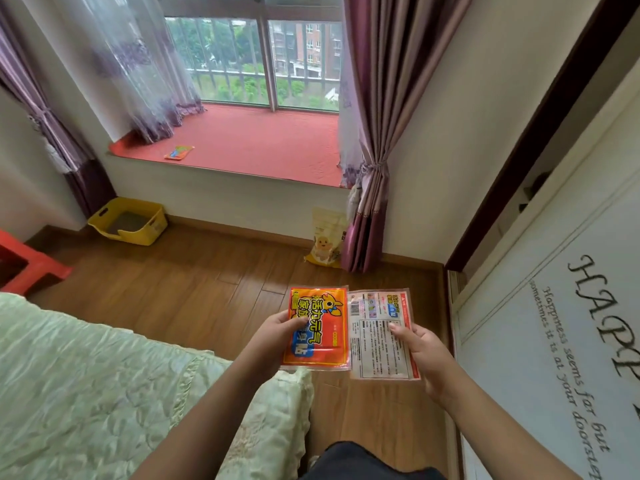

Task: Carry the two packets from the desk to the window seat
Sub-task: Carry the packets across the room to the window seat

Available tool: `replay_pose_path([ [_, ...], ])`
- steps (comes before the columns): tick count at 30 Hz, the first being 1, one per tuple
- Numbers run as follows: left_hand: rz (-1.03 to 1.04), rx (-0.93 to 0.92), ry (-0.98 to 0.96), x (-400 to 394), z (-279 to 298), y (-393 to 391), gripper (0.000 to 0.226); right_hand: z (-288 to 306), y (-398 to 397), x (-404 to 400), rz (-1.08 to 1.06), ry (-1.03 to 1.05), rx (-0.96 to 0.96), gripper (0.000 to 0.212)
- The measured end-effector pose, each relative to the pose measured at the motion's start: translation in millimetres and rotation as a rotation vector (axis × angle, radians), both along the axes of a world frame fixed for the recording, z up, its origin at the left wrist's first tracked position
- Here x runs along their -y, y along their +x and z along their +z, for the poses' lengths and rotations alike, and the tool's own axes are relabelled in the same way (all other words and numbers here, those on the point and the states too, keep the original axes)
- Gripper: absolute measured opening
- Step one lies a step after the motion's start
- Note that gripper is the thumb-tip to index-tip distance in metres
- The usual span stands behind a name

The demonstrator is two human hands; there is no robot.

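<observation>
My left hand (pixel 273 336) grips an orange and yellow packet (pixel 320 320) by its left edge, printed face up. Beside it, my right hand (pixel 424 355) holds a pale packet (pixel 375 344) with small printed text and a red border, thumb on top. The two packets sit side by side in front of me above the wooden floor, their inner edges touching or slightly overlapping. The window seat (pixel 263 143), covered with a red mat, lies ahead under the window. One small orange packet (pixel 179 152) lies flat on the seat near its left front edge.
A bed with a pale green quilt (pixel 104 382) fills the lower left. A yellow plastic tub (pixel 129 225) and a red stool (pixel 24 261) stand on the floor at left. A yellow bag (pixel 327 242) leans by the purple curtain (pixel 370 188). A white wardrobe door (pixel 554 341) lines the right.
</observation>
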State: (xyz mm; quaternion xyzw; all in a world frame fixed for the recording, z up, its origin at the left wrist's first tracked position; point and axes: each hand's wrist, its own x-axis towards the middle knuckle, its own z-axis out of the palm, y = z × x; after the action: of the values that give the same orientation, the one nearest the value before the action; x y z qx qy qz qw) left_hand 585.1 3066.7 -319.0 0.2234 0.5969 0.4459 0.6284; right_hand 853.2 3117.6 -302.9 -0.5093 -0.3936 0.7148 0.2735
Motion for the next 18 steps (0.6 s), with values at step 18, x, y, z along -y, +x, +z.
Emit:
replay_pose_path([
  [18,0.075,-0.01,-0.054,-163,-9,-36,0.025,-26,-36,-190,0.027,-0.117,-0.031,0.023],
])
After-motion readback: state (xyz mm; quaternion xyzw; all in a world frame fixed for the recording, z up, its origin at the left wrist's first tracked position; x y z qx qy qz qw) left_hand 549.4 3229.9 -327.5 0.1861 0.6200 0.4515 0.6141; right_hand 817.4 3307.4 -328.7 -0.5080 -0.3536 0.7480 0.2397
